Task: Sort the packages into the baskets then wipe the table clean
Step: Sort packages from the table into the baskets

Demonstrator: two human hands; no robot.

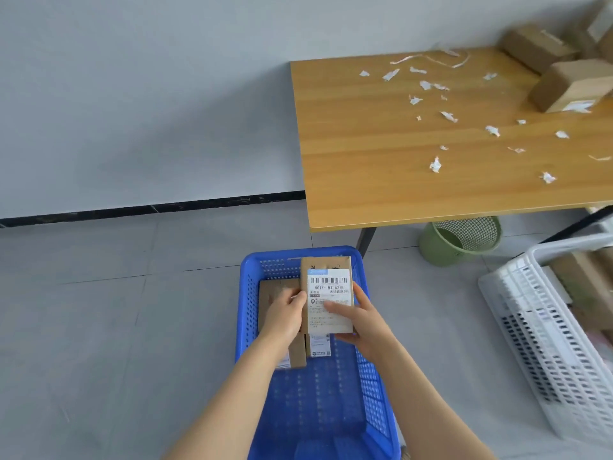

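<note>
A flat cardboard package with a white shipping label is held over the blue basket on the floor. My left hand grips its left edge and my right hand grips its right side, thumb across the label. Under it in the basket lie other cardboard packages. The wooden table at the upper right carries several torn paper scraps and cardboard boxes at its far right.
A white basket with cardboard packages in it stands on the floor at the right. A green mesh waste bin sits under the table. Grey floor tiles spread to the left below a grey wall.
</note>
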